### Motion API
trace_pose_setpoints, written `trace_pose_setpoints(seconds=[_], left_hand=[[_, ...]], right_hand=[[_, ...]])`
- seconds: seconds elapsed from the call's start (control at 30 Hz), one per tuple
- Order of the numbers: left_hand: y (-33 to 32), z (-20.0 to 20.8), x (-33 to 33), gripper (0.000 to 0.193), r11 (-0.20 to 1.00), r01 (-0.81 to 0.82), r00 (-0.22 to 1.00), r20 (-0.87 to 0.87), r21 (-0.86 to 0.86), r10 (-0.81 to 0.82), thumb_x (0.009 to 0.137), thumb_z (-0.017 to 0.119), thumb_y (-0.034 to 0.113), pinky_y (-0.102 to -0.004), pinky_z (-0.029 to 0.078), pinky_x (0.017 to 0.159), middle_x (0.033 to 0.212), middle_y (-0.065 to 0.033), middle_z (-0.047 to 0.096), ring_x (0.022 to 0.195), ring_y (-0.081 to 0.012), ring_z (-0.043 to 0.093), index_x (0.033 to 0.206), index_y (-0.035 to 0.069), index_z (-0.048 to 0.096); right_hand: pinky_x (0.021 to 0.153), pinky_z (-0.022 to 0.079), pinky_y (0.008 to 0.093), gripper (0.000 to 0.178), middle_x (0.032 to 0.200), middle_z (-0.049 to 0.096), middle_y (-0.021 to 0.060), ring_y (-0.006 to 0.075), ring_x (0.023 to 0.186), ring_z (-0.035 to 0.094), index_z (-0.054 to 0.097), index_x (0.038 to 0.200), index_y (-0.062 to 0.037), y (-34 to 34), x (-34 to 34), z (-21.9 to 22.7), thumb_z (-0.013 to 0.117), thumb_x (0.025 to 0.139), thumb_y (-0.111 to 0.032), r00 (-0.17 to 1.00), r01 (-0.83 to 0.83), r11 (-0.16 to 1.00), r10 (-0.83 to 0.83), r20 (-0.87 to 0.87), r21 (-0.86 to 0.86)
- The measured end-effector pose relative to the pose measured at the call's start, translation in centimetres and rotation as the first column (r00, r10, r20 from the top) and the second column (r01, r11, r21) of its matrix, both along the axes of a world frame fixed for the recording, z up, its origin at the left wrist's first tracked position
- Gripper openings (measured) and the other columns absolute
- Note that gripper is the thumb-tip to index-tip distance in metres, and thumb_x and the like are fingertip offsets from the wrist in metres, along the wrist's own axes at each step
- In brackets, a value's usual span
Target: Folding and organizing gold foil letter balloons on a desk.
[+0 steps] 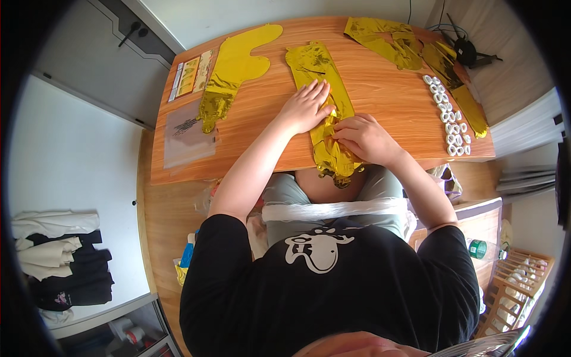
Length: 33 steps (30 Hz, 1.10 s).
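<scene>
A flat gold foil balloon (340,102) lies lengthwise in front of me, its crumpled near end reaching over the table's front edge. My left hand (306,108) rests flat across its middle, fingers stretched out and thumb toward the right. Just nearer and to the right, my right hand (364,138) has its fingers curled onto the wrinkled foil and seems to pinch it; the fingertips are partly hidden.
Another gold foil balloon (241,59) lies left, beside a printed card (193,76) and a clear plastic bag (189,138). More gold foil balloons (380,38) lie at the far right. Small white rings (447,113) stand in rows nearby. White strands (333,210) cross my lap.
</scene>
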State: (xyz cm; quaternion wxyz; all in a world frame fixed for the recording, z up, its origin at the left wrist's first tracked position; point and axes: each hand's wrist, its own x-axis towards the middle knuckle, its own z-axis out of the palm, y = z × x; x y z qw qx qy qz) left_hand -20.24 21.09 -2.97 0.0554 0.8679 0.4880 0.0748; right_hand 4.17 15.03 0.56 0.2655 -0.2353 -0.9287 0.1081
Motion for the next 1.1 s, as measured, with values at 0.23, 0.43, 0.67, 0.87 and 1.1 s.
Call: trace_pose_setpoints(seconds=[0.23, 0.43, 0.67, 0.87, 1.1], left_hand=[[0.0, 0.1, 0.0, 0.095, 0.998, 0.024, 0.997, -0.069, 0.052, -0.020, 0.101, 0.030, 0.073, -0.0406, 0.015, 0.129, 0.170, -0.0156, 0.022, 0.158, -0.0299, 0.017, 0.162, 0.000, 0.020], [0.0, 0.0, -0.1, 0.102, 0.998, 0.025, 0.998, -0.061, 0.049, -0.022, 0.097, 0.037, 0.078, -0.0416, 0.017, 0.129, 0.170, -0.0163, 0.021, 0.158, -0.0309, 0.018, 0.162, 0.001, 0.021], [-0.2, 0.4, 0.2, 0.103, 0.999, 0.011, 0.997, -0.070, 0.032, -0.009, 0.096, 0.038, 0.079, -0.0422, 0.017, 0.129, 0.170, -0.0165, 0.022, 0.158, -0.0312, 0.018, 0.162, 0.002, 0.021], [-0.1, 0.3, 0.1, 0.102, 1.000, 0.007, 0.997, -0.079, 0.021, -0.006, 0.096, 0.038, 0.078, -0.0421, 0.017, 0.129, 0.170, -0.0156, 0.021, 0.158, -0.0307, 0.016, 0.163, 0.003, 0.020], [-0.1, 0.5, 0.2, 0.104, 1.000, -0.007, 0.994, -0.105, 0.017, 0.009, 0.094, 0.041, 0.080, -0.0421, 0.018, 0.129, 0.170, -0.0148, 0.020, 0.158, -0.0299, 0.016, 0.163, 0.004, 0.020]], right_hand=[[0.099, 0.046, 0.0419, 0.016, 0.105, 0.071, 0.0057, 0.0281, 0.103, 0.065, 0.072, 0.105, -0.0098, 0.6, 0.1, 0.0, 0.069, 0.090, -0.013, 1.000, 0.015, 0.998, -0.015, 0.007, -0.059], [0.107, 0.042, 0.0452, 0.018, 0.109, 0.072, 0.0069, 0.0269, 0.109, 0.065, 0.072, 0.104, -0.0102, 0.9, 0.4, 1.2, 0.075, 0.087, -0.016, 0.994, 0.090, 0.965, -0.074, 0.074, -0.246], [0.100, 0.044, 0.0423, 0.020, 0.097, 0.071, 0.0053, 0.0284, 0.103, 0.063, 0.074, 0.098, -0.0111, 1.2, 0.9, 0.9, 0.078, 0.081, -0.020, 0.994, 0.112, 0.993, -0.111, 0.023, -0.049], [0.111, 0.039, 0.0478, 0.030, 0.105, 0.073, 0.0052, 0.0294, 0.124, 0.058, 0.075, 0.105, -0.0140, 1.1, 0.6, 1.4, 0.082, 0.080, -0.028, 0.966, 0.220, 0.971, -0.203, 0.160, -0.098], [0.120, 0.028, 0.0524, 0.074, 0.130, 0.067, 0.0110, 0.0342, 0.143, 0.042, 0.067, 0.129, -0.0181, 2.5, 0.3, 2.7, 0.094, 0.064, -0.039, 0.929, 0.283, 0.937, -0.215, 0.301, -0.204]])
